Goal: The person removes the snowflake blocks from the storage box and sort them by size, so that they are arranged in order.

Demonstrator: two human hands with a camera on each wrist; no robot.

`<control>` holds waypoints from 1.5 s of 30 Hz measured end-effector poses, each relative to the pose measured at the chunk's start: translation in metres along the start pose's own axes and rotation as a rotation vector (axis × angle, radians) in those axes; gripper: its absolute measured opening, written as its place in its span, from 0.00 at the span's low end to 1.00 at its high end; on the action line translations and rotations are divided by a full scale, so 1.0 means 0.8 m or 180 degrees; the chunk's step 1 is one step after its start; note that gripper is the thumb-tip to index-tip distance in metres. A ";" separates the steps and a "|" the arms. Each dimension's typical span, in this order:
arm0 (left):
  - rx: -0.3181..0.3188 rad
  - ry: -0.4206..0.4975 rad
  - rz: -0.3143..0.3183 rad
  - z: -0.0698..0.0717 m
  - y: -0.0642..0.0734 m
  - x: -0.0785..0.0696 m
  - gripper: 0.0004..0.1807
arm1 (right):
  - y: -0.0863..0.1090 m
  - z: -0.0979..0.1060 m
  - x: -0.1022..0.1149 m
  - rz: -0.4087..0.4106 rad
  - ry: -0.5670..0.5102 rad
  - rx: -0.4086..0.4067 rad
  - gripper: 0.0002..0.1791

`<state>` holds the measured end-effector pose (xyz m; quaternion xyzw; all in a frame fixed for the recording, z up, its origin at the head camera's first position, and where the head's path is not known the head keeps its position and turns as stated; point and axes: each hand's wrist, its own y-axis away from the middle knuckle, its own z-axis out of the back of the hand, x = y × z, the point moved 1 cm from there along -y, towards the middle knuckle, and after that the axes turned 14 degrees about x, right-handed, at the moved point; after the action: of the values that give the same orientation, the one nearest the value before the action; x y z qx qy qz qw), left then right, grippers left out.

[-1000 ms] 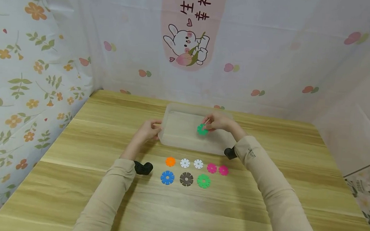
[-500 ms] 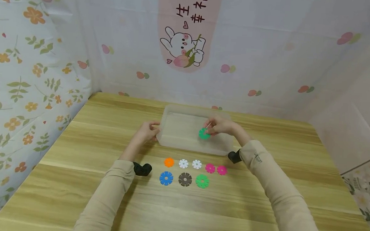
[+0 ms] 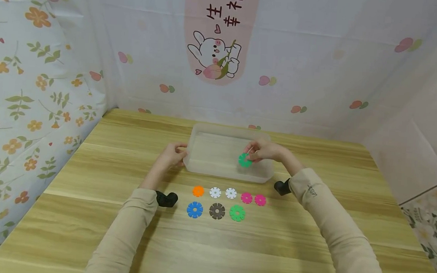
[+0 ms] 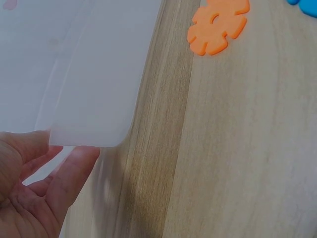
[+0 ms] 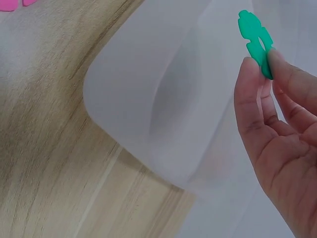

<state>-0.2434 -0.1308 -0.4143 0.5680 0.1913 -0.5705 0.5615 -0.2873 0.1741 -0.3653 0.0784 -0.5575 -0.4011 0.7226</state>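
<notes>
A translucent plastic box stands toward the back of the table. My left hand grips its left end; in the left wrist view the thumb lies at the rim and a finger touches the outside. Over the box's right part, my right hand pinches a green notched disc between thumb and fingers. The right wrist view shows this snowflake-like disc nearly edge-on, raised above the box. The far fingers of my left hand are partly hidden.
In front of the box lie two rows of notched discs: orange, two white, two pink, then larger blue, dark grey and green ones. A printed curtain hangs behind the wooden table.
My right hand has shifted to the right and slightly toward me, with the green disc still pinched. The left hand stays on the box's end. The head view has shifted slightly.
</notes>
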 end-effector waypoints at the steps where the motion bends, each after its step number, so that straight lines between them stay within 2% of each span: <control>1: 0.0002 0.0007 0.0002 0.000 0.000 0.000 0.23 | 0.001 0.000 -0.001 0.0017 0.0004 0.0016 0.14; 6: 0.0015 0.0023 -0.0003 0.001 0.000 -0.001 0.23 | 0.005 0.002 -0.007 0.0133 0.0032 0.0150 0.14; 11: 0.0006 0.0009 0.0020 0.001 0.000 0.000 0.23 | 0.011 0.005 -0.013 0.0431 0.0019 0.0364 0.14; 18: 0.0000 0.0011 0.0038 0.000 0.001 -0.001 0.23 | 0.020 -0.005 -0.006 0.0233 -0.0096 0.0283 0.14; 24: 0.0012 -0.0002 0.0022 0.000 0.001 0.000 0.23 | 0.028 -0.011 -0.006 0.0238 -0.0137 0.0386 0.12; 40: 0.0047 0.0001 -0.0003 0.002 -0.001 0.000 0.23 | 0.041 -0.035 -0.010 0.0238 0.0087 0.0562 0.10; 44: 0.0080 0.0052 -0.0059 0.004 -0.006 0.005 0.23 | 0.045 -0.043 -0.012 0.0182 0.0150 0.0605 0.11; 45: 0.0089 0.0098 -0.0160 0.006 -0.009 0.009 0.23 | 0.046 -0.045 -0.013 0.0184 0.0168 0.0626 0.11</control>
<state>-0.2495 -0.1359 -0.4221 0.5796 0.2061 -0.5782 0.5360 -0.2389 0.1934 -0.3652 0.1434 -0.5770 -0.3212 0.7371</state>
